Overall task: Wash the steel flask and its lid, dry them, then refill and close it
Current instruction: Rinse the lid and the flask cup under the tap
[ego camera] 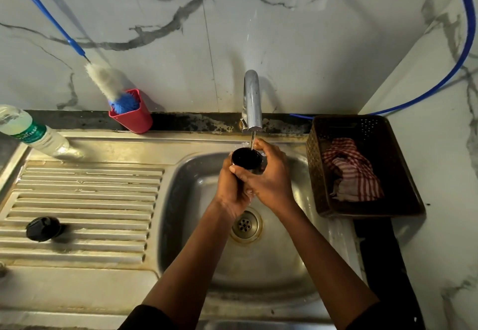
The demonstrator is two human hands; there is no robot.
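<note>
While a thin stream fell from the tap [252, 102] into its open mouth, the steel flask [247, 159] was held roughly upright over the sink [191, 200], its long axis running down between both palms. It was gripped low by the left hand [231, 191] and nearer the rim by the right hand [270, 178]. The lid [42, 228] was seen well apart on the drainboard [90, 200], on the left hand's side. Most of the flask's body was hidden by fingers.

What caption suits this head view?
Left hand and right hand hold steel flask under running tap; lid lies on drainboard.
</note>
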